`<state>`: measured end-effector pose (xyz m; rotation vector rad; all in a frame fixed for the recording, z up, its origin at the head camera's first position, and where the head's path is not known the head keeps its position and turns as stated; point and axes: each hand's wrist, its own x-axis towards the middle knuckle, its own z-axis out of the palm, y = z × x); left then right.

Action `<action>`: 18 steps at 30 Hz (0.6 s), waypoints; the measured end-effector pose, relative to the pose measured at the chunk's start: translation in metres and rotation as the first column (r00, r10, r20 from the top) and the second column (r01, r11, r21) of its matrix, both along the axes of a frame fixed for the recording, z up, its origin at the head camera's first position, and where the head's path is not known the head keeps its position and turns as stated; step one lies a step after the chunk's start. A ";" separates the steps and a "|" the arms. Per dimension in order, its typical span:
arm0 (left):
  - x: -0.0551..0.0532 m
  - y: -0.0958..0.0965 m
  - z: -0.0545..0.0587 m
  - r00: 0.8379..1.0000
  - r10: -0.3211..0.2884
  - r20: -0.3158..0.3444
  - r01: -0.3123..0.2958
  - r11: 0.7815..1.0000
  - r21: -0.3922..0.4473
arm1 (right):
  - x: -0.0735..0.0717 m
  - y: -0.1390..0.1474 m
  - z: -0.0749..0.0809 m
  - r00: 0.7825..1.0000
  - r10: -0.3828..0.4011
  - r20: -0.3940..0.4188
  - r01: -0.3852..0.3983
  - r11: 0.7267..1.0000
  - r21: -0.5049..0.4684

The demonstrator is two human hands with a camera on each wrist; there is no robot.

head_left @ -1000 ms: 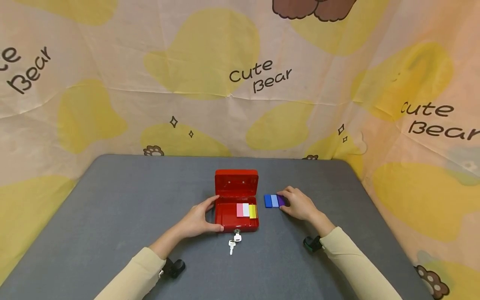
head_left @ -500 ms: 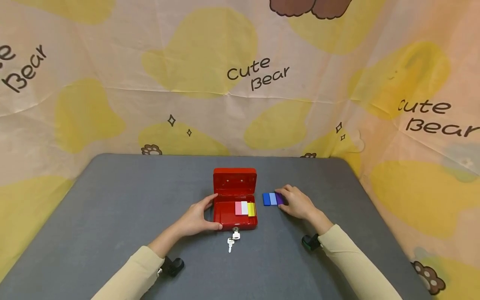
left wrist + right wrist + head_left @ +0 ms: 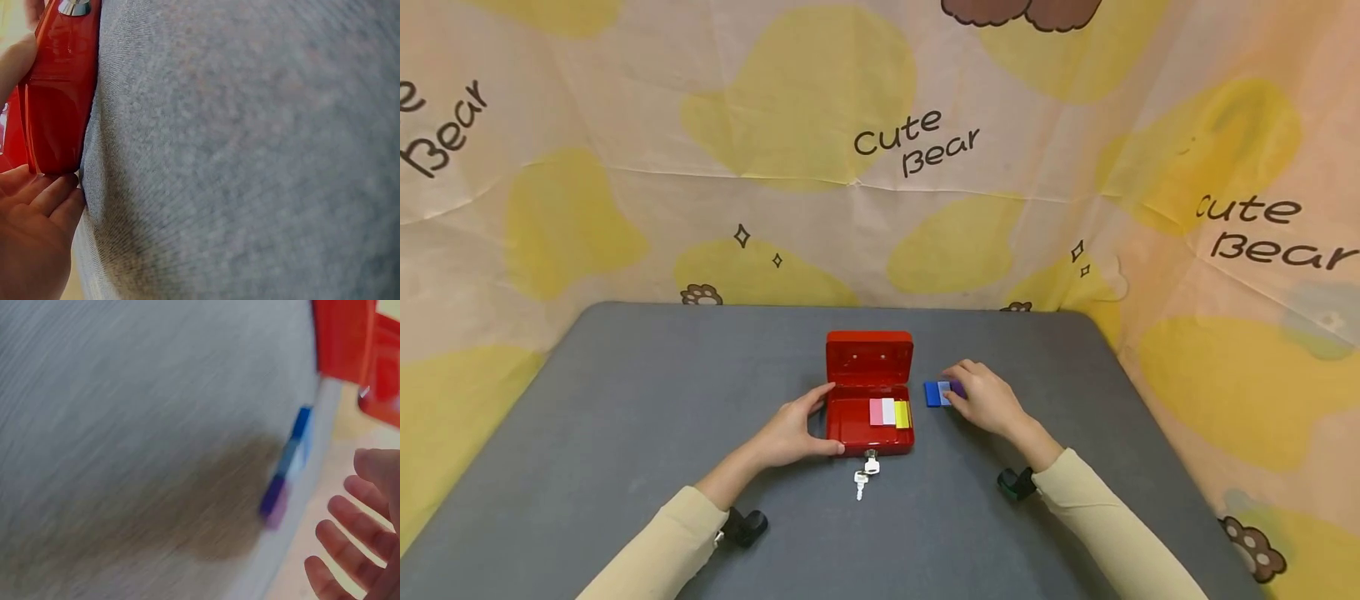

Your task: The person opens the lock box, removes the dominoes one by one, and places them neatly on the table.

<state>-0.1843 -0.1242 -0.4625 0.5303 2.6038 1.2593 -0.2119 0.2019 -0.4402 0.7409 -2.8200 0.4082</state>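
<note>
A red cash box (image 3: 870,421) stands with its lid raised, and pink (image 3: 876,412), white (image 3: 889,412) and yellow (image 3: 902,414) blocks lie inside at its right. My left hand (image 3: 787,431) holds the box's left side, thumb at the front corner and fingers along the side; the left wrist view shows the fingertips against the red wall. To the right of the box lie a dark blue block (image 3: 932,394), a light blue block (image 3: 944,392) and a purple block (image 3: 271,497) in a row. Over the row is my right hand (image 3: 988,398), fingers spread and holding nothing, partly hiding the purple block.
Two silver keys (image 3: 865,473) hang from the lock at the box's front, reaching over the grey table (image 3: 700,358). Patterned cloth (image 3: 775,167) walls the table's back and sides. A dark wrist device (image 3: 1017,483) sits below my right wrist.
My right hand has shifted left from the purple block and risen, its fingers now over the light blue block. The left hand stays on the box. The blocks keep their places.
</note>
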 end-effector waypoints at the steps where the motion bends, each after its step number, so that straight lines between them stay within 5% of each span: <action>1: 0.000 0.000 0.000 1.000 0.000 -0.002 0.000 1.000 0.002 | 0.001 -0.004 0.003 1.000 0.004 0.011 -0.003 1.000 -0.014; 18: 0.002 0.000 0.002 1.000 0.005 0.030 -0.006 1.000 0.018 | 0.010 -0.069 0.041 0.956 0.239 0.173 -0.229 0.971 -0.071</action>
